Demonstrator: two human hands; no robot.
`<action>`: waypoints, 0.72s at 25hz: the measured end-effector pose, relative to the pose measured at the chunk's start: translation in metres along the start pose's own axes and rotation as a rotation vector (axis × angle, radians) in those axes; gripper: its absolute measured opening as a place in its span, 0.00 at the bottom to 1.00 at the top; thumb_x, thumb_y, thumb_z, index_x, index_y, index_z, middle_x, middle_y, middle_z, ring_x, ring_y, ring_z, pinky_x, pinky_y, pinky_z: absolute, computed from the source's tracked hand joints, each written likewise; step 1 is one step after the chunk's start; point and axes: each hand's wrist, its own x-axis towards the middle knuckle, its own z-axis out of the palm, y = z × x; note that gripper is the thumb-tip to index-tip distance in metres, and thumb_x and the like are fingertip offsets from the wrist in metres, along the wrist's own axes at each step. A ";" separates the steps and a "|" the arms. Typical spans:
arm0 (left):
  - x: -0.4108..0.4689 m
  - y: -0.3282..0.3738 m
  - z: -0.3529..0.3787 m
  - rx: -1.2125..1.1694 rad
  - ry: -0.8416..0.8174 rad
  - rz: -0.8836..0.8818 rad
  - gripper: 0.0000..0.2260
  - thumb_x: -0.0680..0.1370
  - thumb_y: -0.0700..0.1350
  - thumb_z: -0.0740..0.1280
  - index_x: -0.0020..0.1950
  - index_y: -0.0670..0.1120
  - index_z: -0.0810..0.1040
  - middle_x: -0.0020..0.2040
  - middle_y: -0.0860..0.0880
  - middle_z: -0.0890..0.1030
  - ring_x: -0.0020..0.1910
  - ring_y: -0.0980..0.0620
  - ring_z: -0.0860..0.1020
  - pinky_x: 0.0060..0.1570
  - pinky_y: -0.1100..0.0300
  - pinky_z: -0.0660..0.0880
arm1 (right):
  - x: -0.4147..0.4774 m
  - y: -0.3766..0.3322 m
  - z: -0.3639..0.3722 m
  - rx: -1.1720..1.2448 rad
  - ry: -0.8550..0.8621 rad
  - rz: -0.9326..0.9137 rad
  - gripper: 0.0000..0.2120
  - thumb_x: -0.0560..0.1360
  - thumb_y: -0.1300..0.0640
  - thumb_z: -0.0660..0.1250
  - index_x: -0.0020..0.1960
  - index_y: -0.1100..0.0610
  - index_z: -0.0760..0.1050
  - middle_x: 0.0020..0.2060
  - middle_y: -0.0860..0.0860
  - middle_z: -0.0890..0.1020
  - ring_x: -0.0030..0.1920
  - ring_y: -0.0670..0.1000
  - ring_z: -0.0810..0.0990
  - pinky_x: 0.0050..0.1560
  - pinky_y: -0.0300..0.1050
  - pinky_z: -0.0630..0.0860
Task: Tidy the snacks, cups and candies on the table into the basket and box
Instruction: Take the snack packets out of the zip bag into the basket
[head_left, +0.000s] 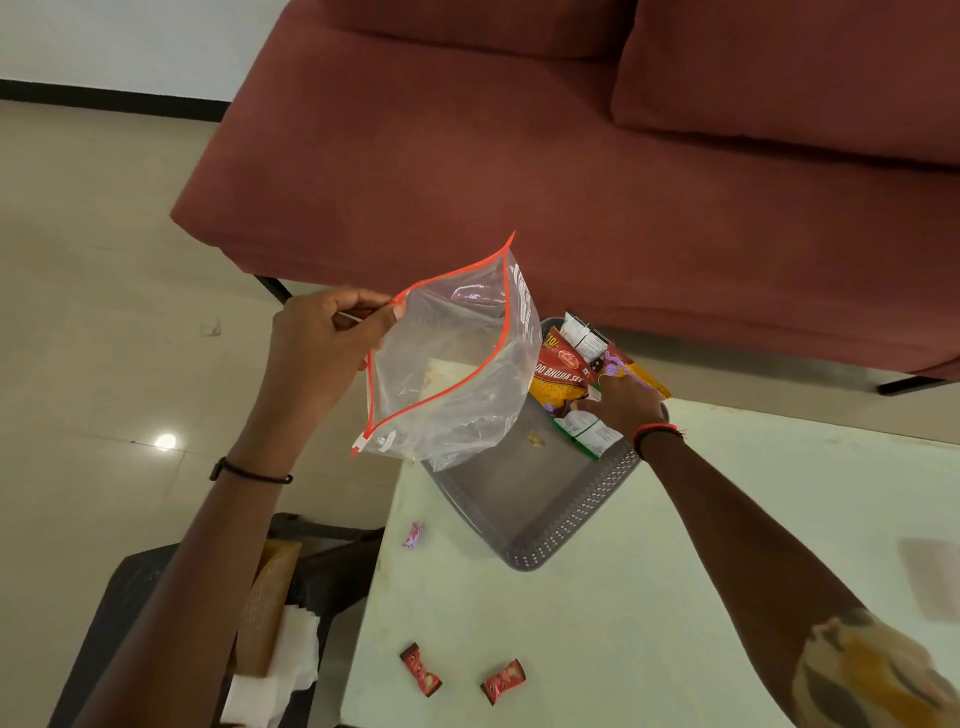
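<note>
A: Left hand (324, 345)?
B: Fingers pinched the rim of a clear zip bag (452, 364), mouth gaping, held above the grey basket (571, 514).
A: Right hand (626, 402)?
B: In the basket on snack pkts (563, 376) (grip unclear). Three candies (503, 680) lay on the table (649, 623).

black wristband (249, 472), red thread bracelet (655, 433) — patterned sleeve (872, 675)
</note>
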 end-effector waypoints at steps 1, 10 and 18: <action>0.001 0.000 0.001 0.004 -0.003 -0.005 0.04 0.74 0.48 0.70 0.47 0.49 0.82 0.33 0.53 0.80 0.28 0.67 0.77 0.29 0.74 0.73 | 0.000 0.000 -0.001 0.021 -0.022 0.001 0.27 0.70 0.36 0.68 0.53 0.60 0.75 0.49 0.56 0.82 0.50 0.58 0.81 0.43 0.47 0.74; 0.002 0.004 0.004 -0.024 -0.030 -0.023 0.02 0.74 0.49 0.70 0.44 0.52 0.81 0.26 0.61 0.79 0.28 0.66 0.77 0.32 0.71 0.74 | -0.002 0.015 -0.010 -0.018 0.038 0.047 0.16 0.75 0.64 0.60 0.62 0.59 0.73 0.56 0.60 0.80 0.55 0.62 0.80 0.54 0.54 0.77; -0.010 0.004 0.006 -0.003 -0.047 -0.035 0.03 0.74 0.49 0.70 0.45 0.51 0.82 0.33 0.55 0.80 0.28 0.65 0.77 0.40 0.58 0.77 | -0.008 0.013 -0.006 0.035 0.162 0.124 0.12 0.75 0.67 0.60 0.57 0.65 0.73 0.53 0.63 0.78 0.54 0.63 0.76 0.51 0.54 0.75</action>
